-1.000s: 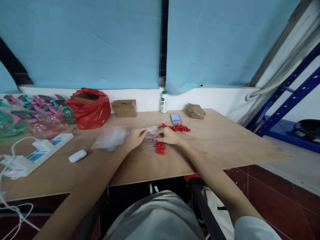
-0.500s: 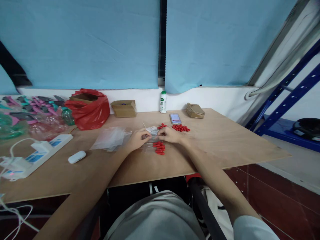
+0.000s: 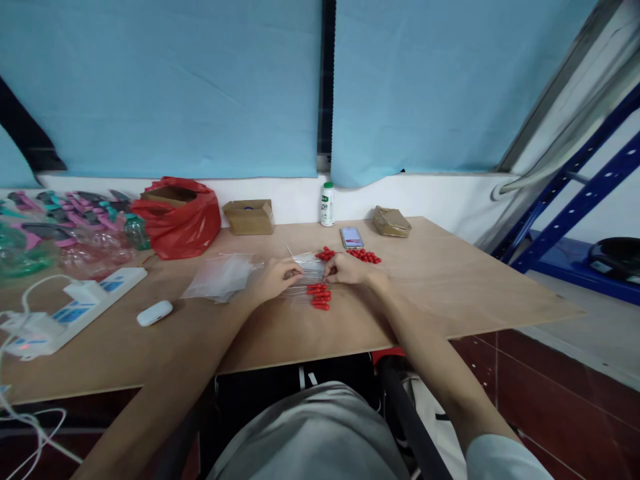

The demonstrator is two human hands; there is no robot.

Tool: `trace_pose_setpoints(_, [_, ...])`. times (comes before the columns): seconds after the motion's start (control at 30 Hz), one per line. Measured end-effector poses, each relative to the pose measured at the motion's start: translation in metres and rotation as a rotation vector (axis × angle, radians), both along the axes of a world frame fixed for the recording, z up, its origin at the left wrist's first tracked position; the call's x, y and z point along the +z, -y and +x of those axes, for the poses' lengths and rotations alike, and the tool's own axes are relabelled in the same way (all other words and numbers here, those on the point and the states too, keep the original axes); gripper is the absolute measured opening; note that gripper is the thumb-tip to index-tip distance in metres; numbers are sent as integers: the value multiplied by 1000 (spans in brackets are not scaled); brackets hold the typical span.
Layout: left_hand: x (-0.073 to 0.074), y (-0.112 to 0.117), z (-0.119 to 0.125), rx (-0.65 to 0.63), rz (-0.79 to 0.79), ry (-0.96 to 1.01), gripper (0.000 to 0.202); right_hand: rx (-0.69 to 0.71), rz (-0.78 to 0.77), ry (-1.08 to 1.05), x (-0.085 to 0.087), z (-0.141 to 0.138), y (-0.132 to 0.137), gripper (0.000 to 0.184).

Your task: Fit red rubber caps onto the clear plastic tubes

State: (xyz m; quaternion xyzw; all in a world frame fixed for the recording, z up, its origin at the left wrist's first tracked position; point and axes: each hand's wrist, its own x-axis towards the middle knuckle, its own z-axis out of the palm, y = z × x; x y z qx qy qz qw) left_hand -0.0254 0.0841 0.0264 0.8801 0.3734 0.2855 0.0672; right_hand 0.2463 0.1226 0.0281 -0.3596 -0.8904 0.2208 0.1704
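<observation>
My left hand (image 3: pixel 274 279) is closed in a pinch over the left side of a bundle of thin, clear-looking sticks (image 3: pixel 307 261). A slim pale stick (image 3: pixel 289 251) pokes up from behind its fingers and seems to be held there. To the right, my right hand (image 3: pixel 349 269) is pinched closed above the sticks; what lies between its fingertips is too small to make out. Several long red tips (image 3: pixel 320 297) lie in a row just below the hands. Beyond the right hand are more red pieces (image 3: pixel 326 253) and a cluster of round red ones (image 3: pixel 367 256).
Clear plastic sleeves (image 3: pixel 220 277) lie left of my hands, near a white case (image 3: pixel 155 313) and a power strip (image 3: pixel 107 290). Along the back stand a red bag (image 3: pixel 185 223), a cardboard box (image 3: pixel 250 220), a white bottle (image 3: pixel 327 205), a phone (image 3: pixel 352 237) and a brown packet (image 3: pixel 391 222).
My right hand has shifted a little to the right, widening the gap between my hands. The left hand has stayed nearly in place, still pinched.
</observation>
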Motion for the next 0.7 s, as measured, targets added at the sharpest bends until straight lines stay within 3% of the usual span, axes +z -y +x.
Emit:
trace_pose_setpoints(0.17, [46, 34, 11, 74, 149, 129, 27, 14, 13, -4, -1, 1, 0, 7])
trace_pose_setpoints(0.27, [60, 47, 16, 56, 135, 111, 27, 19, 2, -16, 0, 1, 1, 7])
trace_pose_setpoints(0.33, [58, 47, 18, 62, 100, 57, 25, 21, -6, -16, 0, 0, 2, 8])
trace_pose_setpoints(0.5, [37, 42, 20, 29, 21, -68, 19, 31, 11, 18, -1, 1, 0, 12])
trace_pose_setpoints(0.7, [23, 69, 22, 120, 41, -45, 15, -3, 8, 43, 2, 1, 3, 11])
